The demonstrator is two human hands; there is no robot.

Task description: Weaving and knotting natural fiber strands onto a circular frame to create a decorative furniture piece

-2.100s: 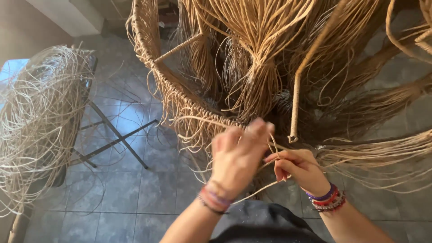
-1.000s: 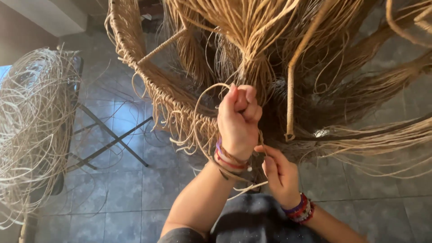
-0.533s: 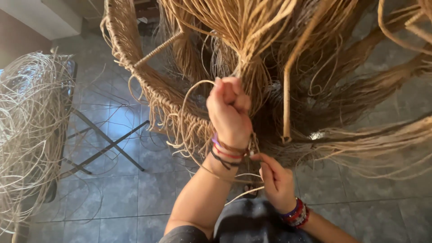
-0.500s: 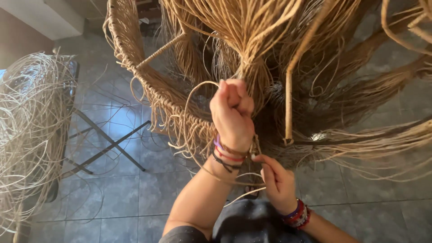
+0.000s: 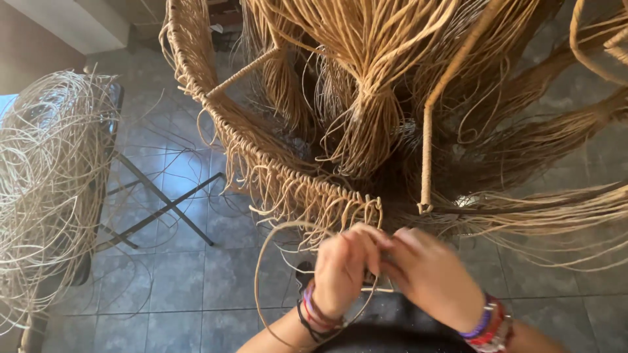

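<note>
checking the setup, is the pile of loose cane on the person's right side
No, the loose cane pile lies to the left, on a dark folding stand, well apart from both hands.

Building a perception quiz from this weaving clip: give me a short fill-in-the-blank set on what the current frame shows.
1. The left hand and the right hand meet just below the woven ____ of the wicker frame.
2. A thin strand curves in a ____ beside the left hand.
3. Both wrists wear stacked ____.
4. A loose heap of cane lies at the ____ edge of the view.

Missing words: rim; loop; bracelets; left
</note>
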